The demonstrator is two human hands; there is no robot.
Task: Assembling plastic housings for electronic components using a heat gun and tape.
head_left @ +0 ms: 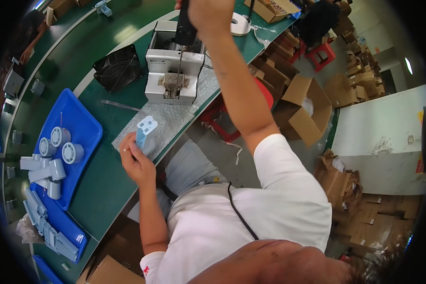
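My right hand (pixel 212 19) is wrapped around the black handle of an electric screwdriver (pixel 186 28) at the top of the view. The screwdriver points down, and its thin bit reaches the front of a white screw feeder (pixel 169 71). Whether a screw sits on the tip is too small to make out. Lower and to the left, my left hand (pixel 137 158) grips a light blue plastic part (pixel 141 138) with a white, rounded end piece (pixel 147 125). The hand rests over bubble wrap (pixel 162 120) near the table edge, its fingers partly covering the part.
A blue tray (pixel 91 124) holds several round-headed light blue housings (pixel 72 153); another blue tray (pixel 83 239) carries long light blue pieces (pixel 45 222). A black fan (pixel 117 68) and metal tweezers (pixel 120 105) lie by the feeder. Cardboard boxes (pixel 302 106) stand at right. A conveyor curves along the far left.
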